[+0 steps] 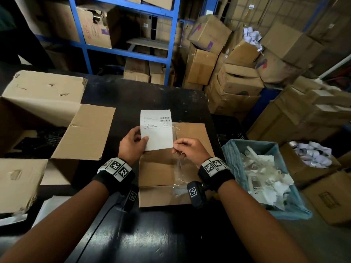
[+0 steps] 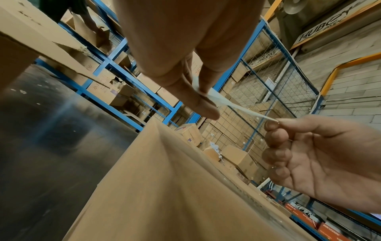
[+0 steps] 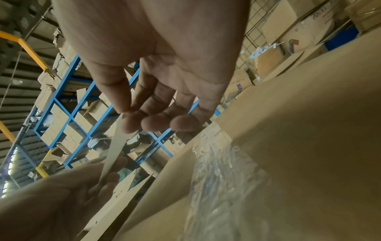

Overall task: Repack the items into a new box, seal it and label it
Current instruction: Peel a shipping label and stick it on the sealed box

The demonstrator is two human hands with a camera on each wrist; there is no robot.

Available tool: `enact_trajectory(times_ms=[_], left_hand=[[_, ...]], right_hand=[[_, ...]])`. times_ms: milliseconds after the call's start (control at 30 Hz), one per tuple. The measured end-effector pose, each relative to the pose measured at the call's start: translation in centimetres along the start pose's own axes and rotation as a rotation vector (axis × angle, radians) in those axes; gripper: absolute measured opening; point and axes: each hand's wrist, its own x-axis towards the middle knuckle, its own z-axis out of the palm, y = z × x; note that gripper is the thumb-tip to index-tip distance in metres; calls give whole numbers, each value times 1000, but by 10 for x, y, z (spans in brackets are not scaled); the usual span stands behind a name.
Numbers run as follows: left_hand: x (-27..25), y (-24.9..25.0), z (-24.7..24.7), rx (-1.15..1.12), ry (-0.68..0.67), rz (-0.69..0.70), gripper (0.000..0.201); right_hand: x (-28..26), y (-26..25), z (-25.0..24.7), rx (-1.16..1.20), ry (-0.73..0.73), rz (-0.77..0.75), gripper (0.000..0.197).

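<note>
While the head camera looked down on the dark table (image 1: 144, 95), both hands held a white shipping label (image 1: 156, 130) above the sealed small box (image 1: 161, 168), whose closed top flaps carried a strip of clear tape (image 1: 179, 168). The left hand (image 1: 132, 144) gripped the label's lower left corner, thumb on its face and fingers behind. The right hand (image 1: 190, 149) pinched the lower right corner between thumb and forefinger, the other fingers curled. A large open box (image 1: 57, 114) stood at the left with its flaps spread, and a bin lined with blue plastic (image 1: 233, 160), full of white paper scraps, stood just right of the table.

From the left wrist, the label (image 2: 237, 106) showed edge-on, stretched between the left hand's (image 2: 185, 73) thumb and fingers and the right hand's (image 2: 309, 154) fingertip pinch, over the box's brown top (image 2: 164, 187).

From the right wrist, the right hand (image 3: 164, 73) pinched the label's (image 3: 115, 150) upper end, the left hand (image 3: 62, 195) its lower end, beside the taped seam (image 3: 216, 179).
</note>
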Motion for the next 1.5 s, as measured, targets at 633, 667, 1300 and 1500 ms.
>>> enact_trajectory(times_ms=[633,667,1300,1500], left_hand=[[-1,0,-9,-20,-4,-16,46],[-1,0,-9,-25,-6,-15,46],[-3,-2,-12,-46,-15,-23,48],[-3,5,-13,196,4,-64,74]], right_hand=[[-2,-1,9,-61,3,-16,11],[-2,0,10,-60,6,-15,11],[4,-6,19,-26,25,-22,15],[15,-7,21,-60,130,-47,18]])
